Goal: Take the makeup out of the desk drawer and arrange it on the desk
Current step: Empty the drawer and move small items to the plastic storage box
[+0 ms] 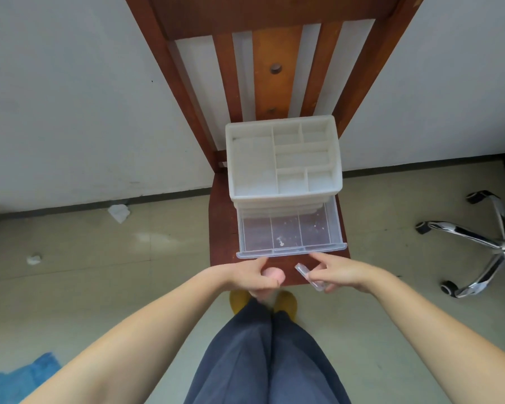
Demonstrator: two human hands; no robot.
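left hand (257, 277) curled at the clear plastic drawer (289, 237) front, its grip holding nothing visible; right hand (337, 272) pinches a small clear plastic case (309, 277). the drawer stands pulled open.

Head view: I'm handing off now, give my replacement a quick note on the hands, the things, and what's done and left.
Left hand: fingers curled at the front lip of the clear plastic drawer, seemingly holding nothing.
Right hand: holds a small clear plastic case.
Drawer is pulled out of the white plastic organizer on the brown wooden chair; shows only specks.
Left: set the case down, arrange.
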